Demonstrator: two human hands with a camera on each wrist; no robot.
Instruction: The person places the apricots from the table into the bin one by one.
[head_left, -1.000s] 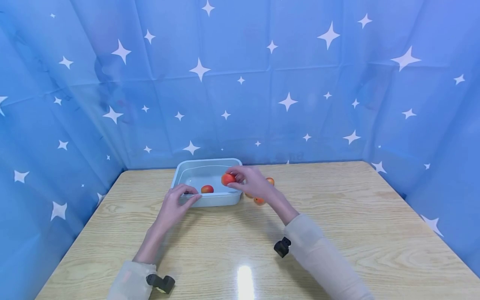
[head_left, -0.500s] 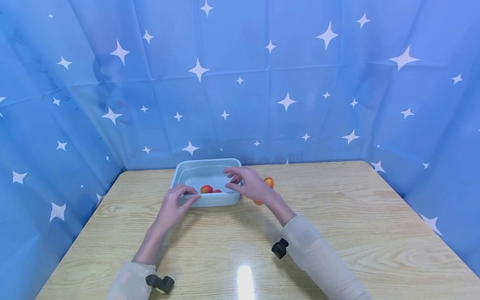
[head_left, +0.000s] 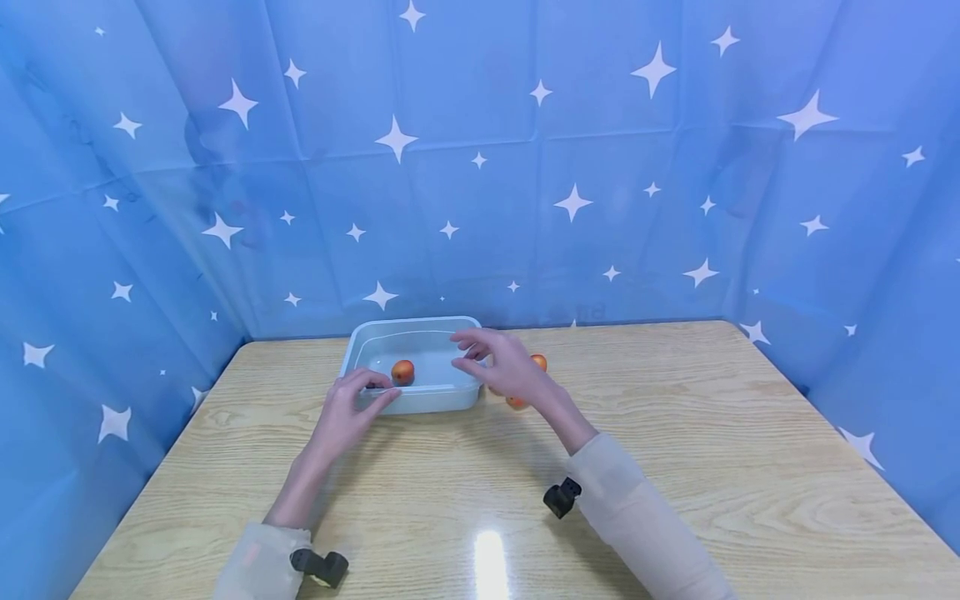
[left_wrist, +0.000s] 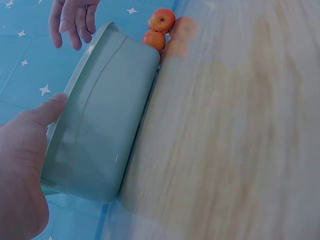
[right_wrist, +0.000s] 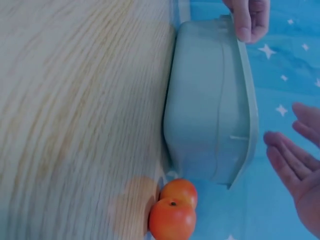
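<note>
Release looks done, as our right hand [head_left: 510, 364], loaded a second ago, hangs loosely spread and empty by the light-blue rectangular plastic tub [head_left: 423, 402], where we see one round orange-red fruit [head_left: 402, 372], our left hand [head_left: 348, 414] pinching its near wall, similar fruits [right_wrist: 172, 220] sitting beside it on the pale wooden surface [head_left: 675, 417].

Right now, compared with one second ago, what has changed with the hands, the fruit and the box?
The right hand has let go of the red fruit it held over the box. Inside, only one fruit shows, a little left of and farther back than the one seen there before; I cannot tell which it is. The left hand still holds the front rim, and the box has not visibly moved.
</note>
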